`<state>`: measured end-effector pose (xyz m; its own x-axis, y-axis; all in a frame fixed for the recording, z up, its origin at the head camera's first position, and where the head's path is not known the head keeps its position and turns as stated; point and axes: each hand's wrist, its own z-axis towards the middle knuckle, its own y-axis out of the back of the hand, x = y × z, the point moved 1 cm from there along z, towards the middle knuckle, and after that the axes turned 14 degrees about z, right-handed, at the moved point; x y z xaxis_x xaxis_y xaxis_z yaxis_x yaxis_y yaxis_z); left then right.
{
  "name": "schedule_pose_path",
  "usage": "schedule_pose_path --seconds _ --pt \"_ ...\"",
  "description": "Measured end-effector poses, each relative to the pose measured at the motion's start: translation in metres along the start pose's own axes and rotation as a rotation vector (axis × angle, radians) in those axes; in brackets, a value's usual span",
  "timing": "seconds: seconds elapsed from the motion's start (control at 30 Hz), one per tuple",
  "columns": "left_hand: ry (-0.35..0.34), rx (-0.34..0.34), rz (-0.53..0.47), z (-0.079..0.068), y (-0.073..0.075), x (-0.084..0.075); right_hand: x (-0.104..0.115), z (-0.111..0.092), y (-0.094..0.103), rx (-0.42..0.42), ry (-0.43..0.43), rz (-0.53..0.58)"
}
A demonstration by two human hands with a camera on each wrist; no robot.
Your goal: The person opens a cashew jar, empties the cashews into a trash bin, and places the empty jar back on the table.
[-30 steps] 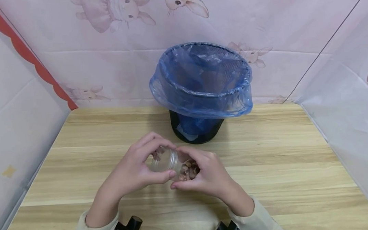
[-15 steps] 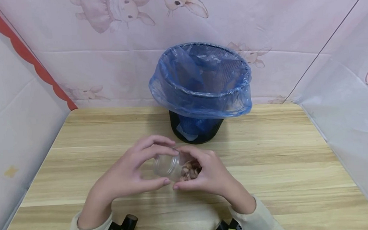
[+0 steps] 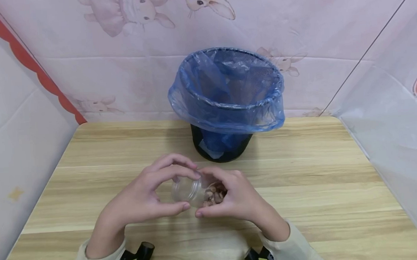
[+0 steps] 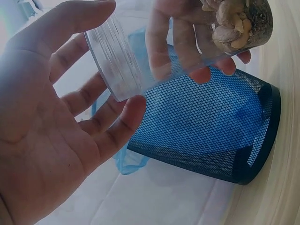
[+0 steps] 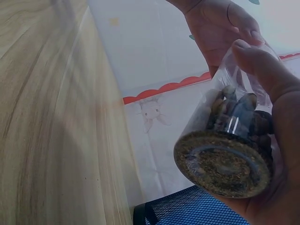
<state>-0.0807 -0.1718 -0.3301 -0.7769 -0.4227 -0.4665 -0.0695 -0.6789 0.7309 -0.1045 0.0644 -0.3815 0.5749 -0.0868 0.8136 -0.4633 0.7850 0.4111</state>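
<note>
A clear plastic jar [image 3: 215, 195] lies tilted on its side between both hands. Brown nut-like pieces [image 4: 229, 30] and dark crumbs sit toward its base, seen from below in the right wrist view. My right hand [image 3: 239, 196] grips the jar's body, thumb on the near side and fingers behind. Around the ribbed clear lid [image 4: 117, 56] at the other end, my left hand [image 3: 141, 197] curves its thumb and fingertips, with its palm apart from the lid.
Behind the hands stands a black mesh wastebasket [image 3: 223, 145], lined with a blue plastic bag [image 3: 229, 117] folded over its rim. It rests on a wood-grain table [image 3: 319, 187]. Printed cloth walls [image 3: 140, 82] enclose the back and sides.
My left hand has shifted slightly left and its thumb has slid down and back along the lid, with the fingers spreading. My right hand keeps the jar nearly in place.
</note>
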Motion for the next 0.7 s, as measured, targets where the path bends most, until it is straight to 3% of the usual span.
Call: schedule_pose_path --seconds 0.3,0.7 --pt "0.069 -0.027 -0.001 0.0021 -0.0026 0.0015 0.0005 0.0000 -0.0014 -0.049 0.066 -0.115" --pt "0.222 -0.024 -0.020 0.0016 -0.0067 0.0024 0.0008 0.0001 -0.0005 -0.074 0.063 -0.163"
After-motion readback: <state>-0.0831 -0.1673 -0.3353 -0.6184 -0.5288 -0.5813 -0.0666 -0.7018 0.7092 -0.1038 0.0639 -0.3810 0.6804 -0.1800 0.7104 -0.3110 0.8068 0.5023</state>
